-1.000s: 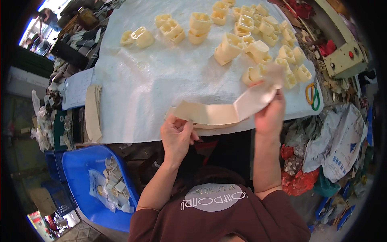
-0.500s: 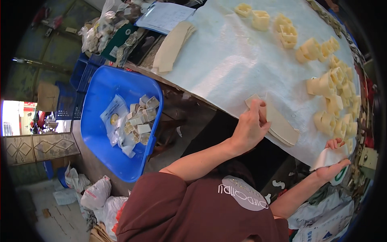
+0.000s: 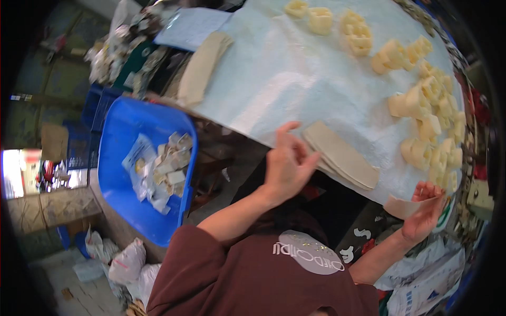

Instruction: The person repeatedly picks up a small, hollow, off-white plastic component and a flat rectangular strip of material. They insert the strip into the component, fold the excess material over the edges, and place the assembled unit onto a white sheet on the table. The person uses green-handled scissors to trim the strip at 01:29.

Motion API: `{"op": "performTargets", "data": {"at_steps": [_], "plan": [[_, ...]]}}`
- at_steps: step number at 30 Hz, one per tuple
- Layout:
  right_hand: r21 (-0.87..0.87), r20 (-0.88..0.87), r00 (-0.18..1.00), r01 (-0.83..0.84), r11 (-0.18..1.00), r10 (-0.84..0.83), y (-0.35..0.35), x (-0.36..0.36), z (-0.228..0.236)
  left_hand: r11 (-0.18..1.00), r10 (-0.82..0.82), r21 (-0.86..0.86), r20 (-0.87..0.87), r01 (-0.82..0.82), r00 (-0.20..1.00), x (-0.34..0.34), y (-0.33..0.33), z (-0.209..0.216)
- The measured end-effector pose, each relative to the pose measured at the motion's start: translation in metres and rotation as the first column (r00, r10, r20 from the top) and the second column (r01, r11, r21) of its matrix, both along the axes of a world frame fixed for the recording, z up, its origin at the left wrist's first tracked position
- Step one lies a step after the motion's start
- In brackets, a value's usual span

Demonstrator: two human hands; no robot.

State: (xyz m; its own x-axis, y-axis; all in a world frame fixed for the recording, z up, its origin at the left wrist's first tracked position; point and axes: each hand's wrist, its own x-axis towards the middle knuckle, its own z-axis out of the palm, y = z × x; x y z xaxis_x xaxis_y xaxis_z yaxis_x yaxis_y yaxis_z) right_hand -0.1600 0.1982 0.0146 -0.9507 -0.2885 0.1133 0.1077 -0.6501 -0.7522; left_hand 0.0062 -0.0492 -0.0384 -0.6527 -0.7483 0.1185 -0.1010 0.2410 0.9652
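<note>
My left hand [image 3: 287, 166] is beside the near edge of the table, its index finger and thumb apart and nothing between them. Just right of it lies a small stack of curved beige strips [image 3: 345, 157], flat and slightly fanned at the near edge. At the table's right corner, my right hand [image 3: 420, 215] grips a single beige strip [image 3: 405, 207], which bends away to the left from the fingers. Beyond that hand, many pale yellow rolled ring-like pieces [image 3: 416, 152] stand in clusters along the table's right side.
A pale cloth [image 3: 284, 68] covers the table. Another stack of beige strips [image 3: 203, 68] lies at its left edge, near papers [image 3: 192, 26]. Left of the table stands a blue tub [image 3: 113, 174] holding a plastic bag and small pale pieces. White sacks [image 3: 427, 287] lie at lower right.
My left hand has moved left off the stack, and its fingers have spread. My right hand still holds its strip, now turned differently. The whole view has shifted slightly.
</note>
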Motion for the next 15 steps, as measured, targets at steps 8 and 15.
{"op": "performTargets", "data": {"at_steps": [8, 15], "plan": [[0.135, -0.175, 0.981, 0.111, 0.985, -0.087, -0.005, 0.006, 0.008, 0.861, 0.074, -0.507, 0.08, -0.024, 0.994, -0.07, -0.12, 0.04], [0.136, -0.096, 0.983, 0.168, 0.976, -0.156, -0.006, 0.008, 0.011, 0.807, 0.005, -0.579, 0.197, 0.112, 0.98, -0.194, -0.18, 0.018]]}}
